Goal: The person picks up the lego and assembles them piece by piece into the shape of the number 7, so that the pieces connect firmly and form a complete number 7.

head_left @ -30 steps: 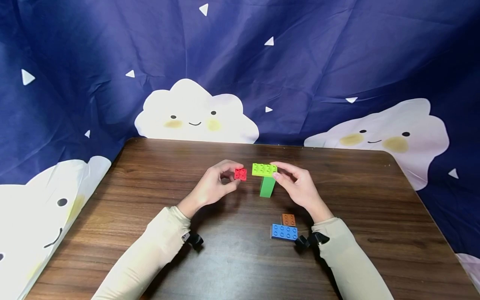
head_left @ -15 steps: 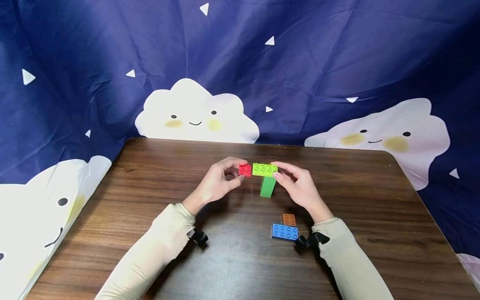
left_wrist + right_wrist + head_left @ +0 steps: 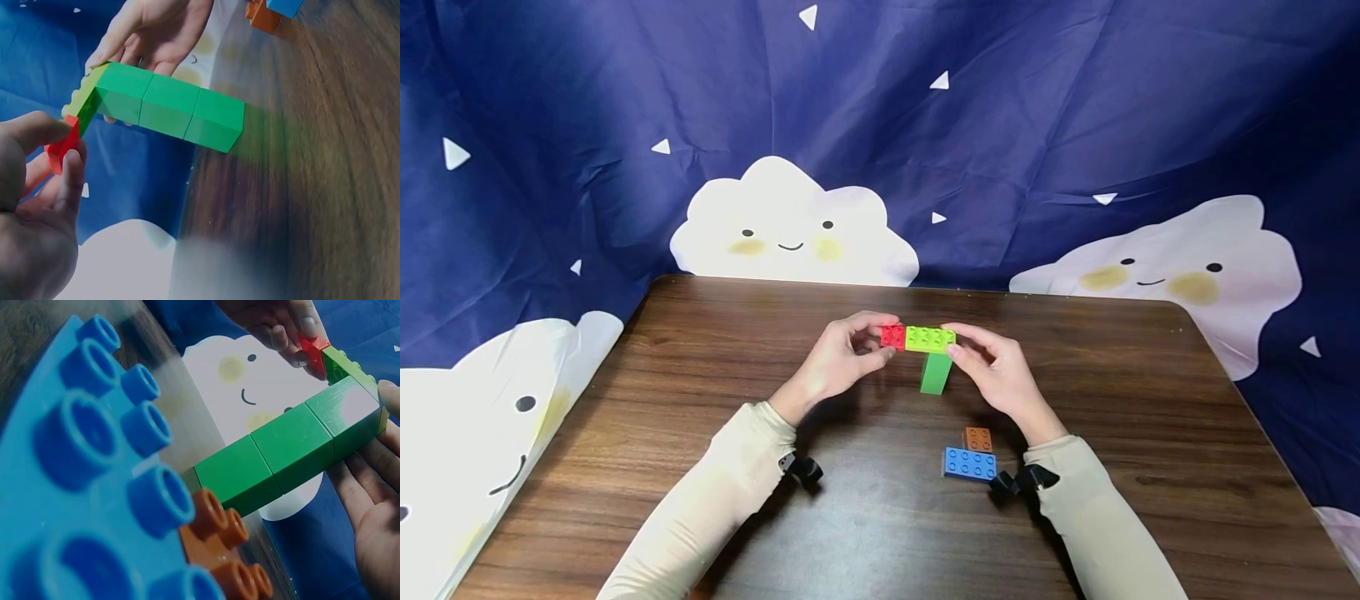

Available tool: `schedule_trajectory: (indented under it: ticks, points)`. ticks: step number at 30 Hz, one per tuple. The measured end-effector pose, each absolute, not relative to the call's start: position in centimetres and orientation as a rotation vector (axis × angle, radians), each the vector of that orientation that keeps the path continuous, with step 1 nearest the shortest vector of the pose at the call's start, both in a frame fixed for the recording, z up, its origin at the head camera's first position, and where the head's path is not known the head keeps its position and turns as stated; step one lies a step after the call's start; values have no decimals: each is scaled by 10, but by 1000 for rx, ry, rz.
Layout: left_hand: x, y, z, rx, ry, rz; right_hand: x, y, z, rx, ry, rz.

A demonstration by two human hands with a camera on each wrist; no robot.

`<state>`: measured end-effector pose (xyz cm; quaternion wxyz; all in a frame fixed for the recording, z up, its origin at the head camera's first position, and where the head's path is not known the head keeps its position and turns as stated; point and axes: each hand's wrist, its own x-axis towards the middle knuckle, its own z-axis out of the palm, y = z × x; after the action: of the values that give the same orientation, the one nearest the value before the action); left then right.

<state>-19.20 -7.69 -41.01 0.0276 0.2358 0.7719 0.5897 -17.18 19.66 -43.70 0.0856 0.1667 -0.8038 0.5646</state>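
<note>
My left hand (image 3: 837, 360) pinches a small red building brick (image 3: 892, 337) between thumb and fingers. The brick sits flush against the left end of a long lime green brick (image 3: 929, 338), studs up; the left wrist view shows the two ends meeting. A column of three green bricks (image 3: 169, 106) stands upright on the table and carries the lime brick, whose left half overhangs it. My right hand (image 3: 1000, 371) grips the lime brick's right end between thumb and fingers. In the right wrist view the red brick (image 3: 314, 355) shows beyond the column.
A blue brick (image 3: 970, 464) lies on the dark wooden table (image 3: 865, 517) near my right wrist, an orange-brown brick (image 3: 977, 439) just behind it. Past the table's back edge hangs a blue curtain (image 3: 970, 167) with clouds.
My left hand has moved right and slightly away from me, bringing the red brick from a small gap to the lime brick's left end. The right hand has stayed put.
</note>
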Motion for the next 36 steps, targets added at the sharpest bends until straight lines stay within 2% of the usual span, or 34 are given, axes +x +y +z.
schedule_trajectory:
  ticks: [17, 36]
  points:
    - [-194, -63, -420, 518, 2189, 2038, -173, 196, -439, 514, -2381, 1688]
    - [-199, -66, -420, 542, 2098, 2010, -172, 196, -439, 506, -2356, 1718]
